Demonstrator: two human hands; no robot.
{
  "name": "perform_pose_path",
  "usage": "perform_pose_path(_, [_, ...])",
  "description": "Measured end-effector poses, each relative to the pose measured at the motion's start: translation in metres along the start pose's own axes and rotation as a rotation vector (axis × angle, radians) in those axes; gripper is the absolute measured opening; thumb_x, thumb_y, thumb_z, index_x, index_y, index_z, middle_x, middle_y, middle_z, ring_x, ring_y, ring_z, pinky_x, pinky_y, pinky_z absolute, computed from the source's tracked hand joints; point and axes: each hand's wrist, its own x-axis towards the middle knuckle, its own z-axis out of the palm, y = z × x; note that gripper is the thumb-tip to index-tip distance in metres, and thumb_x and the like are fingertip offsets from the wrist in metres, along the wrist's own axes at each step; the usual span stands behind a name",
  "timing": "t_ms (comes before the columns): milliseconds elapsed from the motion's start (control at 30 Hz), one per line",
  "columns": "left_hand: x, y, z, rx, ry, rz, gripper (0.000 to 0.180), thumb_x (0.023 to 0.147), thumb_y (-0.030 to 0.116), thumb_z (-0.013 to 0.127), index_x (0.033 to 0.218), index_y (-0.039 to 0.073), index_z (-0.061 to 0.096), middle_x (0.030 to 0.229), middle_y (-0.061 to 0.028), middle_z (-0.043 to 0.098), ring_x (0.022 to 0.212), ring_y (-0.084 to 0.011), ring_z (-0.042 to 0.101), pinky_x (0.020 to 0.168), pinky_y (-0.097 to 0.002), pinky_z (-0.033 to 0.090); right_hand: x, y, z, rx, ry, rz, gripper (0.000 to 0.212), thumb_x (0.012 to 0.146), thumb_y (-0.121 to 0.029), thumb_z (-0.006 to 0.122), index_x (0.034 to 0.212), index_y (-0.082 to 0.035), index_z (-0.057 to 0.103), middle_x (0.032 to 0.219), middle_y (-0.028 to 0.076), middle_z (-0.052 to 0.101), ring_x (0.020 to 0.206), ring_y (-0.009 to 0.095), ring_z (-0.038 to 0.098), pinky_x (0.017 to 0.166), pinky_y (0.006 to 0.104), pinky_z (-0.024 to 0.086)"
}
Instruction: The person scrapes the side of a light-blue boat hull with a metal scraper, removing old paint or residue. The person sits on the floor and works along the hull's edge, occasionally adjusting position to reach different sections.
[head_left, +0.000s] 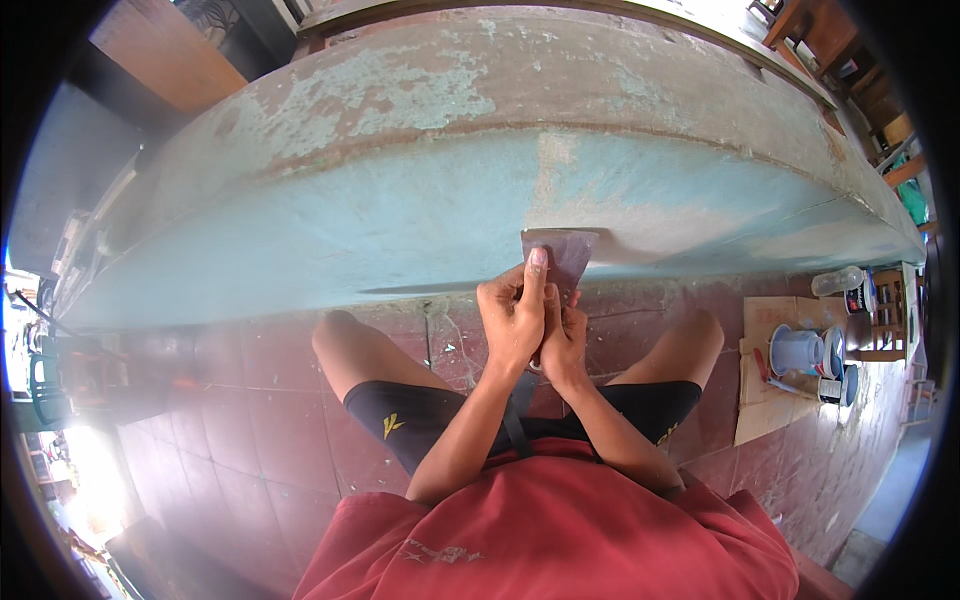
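Both of my hands are closed round one scraper, a putty knife with a wide, flared metal blade (570,257). My left hand (512,322) presses its thumb along the blade's left side. Just to its right, my right hand (564,343) wraps round the handle, which is mostly hidden by fingers. The blade's far edge meets the light blue face of a low wall (420,215), or lies very close to it. Around and right of the blade, the wall shows a pale grey-beige patch (660,218) where the blue is worn or scraped off.
The wall's top ledge (560,80) has flaking, patchy paint. Red floor tiles (260,430) carry small flakes. At right, a cardboard sheet (755,400) bears a whitish bucket (795,350), tins and a red-handled tool (762,366). A clear plastic bottle (838,281) lies beyond. My bent knees flank my hands.
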Motion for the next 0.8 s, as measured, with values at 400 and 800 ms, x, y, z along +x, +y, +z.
perform_pose_path(400, [0.016,0.045,0.003,-0.108,0.056,0.172,0.047,0.094,0.025,0.059,0.055,0.000,0.052,0.048,0.0042,0.043,0.050,-0.0025,0.037,0.043,-0.0221,0.026,0.019,-0.020,0.011,-0.116,-0.030,-0.248,0.043,0.101,-0.032,0.043,0.075,-0.001,0.058,0.053,-0.001,0.050,0.050,0.006,0.045,0.045,0.0254,0.035])
perform_pose_path(800, [0.014,0.070,0.004,-0.122,0.012,0.192,0.049,0.093,0.026,0.060,0.055,-0.002,0.051,0.049,0.0025,0.044,0.051,-0.0034,0.035,0.044,-0.0229,0.026,0.013,-0.046,0.015,-0.066,0.010,-0.256,0.044,0.101,-0.032,0.042,0.076,-0.001,0.060,0.054,0.000,0.051,0.050,0.004,0.045,0.044,0.0254,0.035])
